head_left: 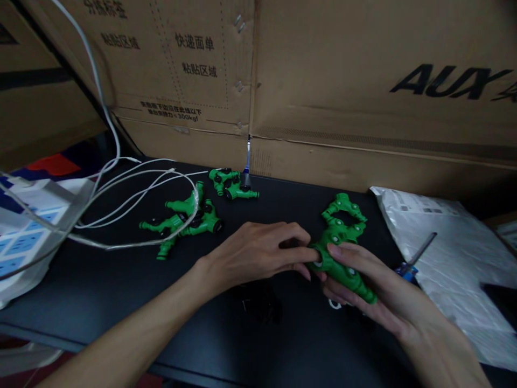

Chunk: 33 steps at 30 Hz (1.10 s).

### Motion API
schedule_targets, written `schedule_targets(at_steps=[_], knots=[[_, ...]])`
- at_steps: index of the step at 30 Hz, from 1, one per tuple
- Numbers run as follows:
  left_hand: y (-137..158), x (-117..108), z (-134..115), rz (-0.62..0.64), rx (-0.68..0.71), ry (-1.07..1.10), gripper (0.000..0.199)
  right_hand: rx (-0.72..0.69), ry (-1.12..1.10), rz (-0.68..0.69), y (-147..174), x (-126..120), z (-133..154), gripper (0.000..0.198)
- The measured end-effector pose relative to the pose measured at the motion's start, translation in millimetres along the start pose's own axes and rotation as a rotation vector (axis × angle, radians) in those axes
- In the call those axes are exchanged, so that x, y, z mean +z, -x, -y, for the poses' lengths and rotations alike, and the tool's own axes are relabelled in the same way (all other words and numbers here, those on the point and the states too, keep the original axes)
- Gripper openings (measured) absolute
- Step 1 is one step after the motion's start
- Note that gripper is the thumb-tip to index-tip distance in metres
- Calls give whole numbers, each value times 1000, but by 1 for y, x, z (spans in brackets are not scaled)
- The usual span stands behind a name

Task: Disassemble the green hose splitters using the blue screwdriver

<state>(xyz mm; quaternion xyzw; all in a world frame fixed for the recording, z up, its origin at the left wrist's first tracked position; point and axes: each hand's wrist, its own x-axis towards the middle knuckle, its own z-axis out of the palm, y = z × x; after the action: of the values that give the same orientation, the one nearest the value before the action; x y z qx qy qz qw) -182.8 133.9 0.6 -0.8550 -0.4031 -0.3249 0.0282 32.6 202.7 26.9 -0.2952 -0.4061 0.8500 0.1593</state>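
Note:
My right hand [371, 280] is wrapped around a green Y-shaped hose connector [337, 264], its thumb on top. At the open end of this connector, my left hand [262, 250] has its index finger against or in the mouth, with the other fingers bent; anything small in them is hidden. Just behind lie more green connectors [343, 207], close together on the dark table [186, 307]. Beneath the right hand a small white ring [334, 304] shows partly. Some black small parts [258, 302], hard to make out, lie below my left hand.
Green connectors with black parts [186, 218] lie to the left, a white cable [133, 242] looping over them. Further back are another green pair [232, 184] and an upright screwdriver [247, 161]. A power strip [28, 242], silvery mailer [452, 258], second screwdriver [416, 258] and cardboard boxes [323, 81] surround the area.

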Motion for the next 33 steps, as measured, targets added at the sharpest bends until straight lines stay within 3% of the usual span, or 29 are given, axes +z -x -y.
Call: schedule_targets(at_steps=[8, 19, 24, 28, 30, 33], knots=[[-2, 1, -6, 104, -10, 4, 33, 88, 78, -59, 2, 0, -1, 30], [1, 12, -15, 119, -149, 56, 39, 33, 196, -177, 7, 3, 2, 28], [-2, 14, -19, -83, -257, 290, 24, -16, 193, -231, 10, 4, 6, 35], [-6, 17, -14, -302, -374, 631, 10, -69, 172, -309, 11, -4, 15, 38], [-8, 18, -12, -297, -504, 789, 12, -142, 203, -386, 12, -10, 21, 37], [-9, 18, -12, -116, -656, 833, 19, -306, 224, -493, 14, -19, 28, 35]])
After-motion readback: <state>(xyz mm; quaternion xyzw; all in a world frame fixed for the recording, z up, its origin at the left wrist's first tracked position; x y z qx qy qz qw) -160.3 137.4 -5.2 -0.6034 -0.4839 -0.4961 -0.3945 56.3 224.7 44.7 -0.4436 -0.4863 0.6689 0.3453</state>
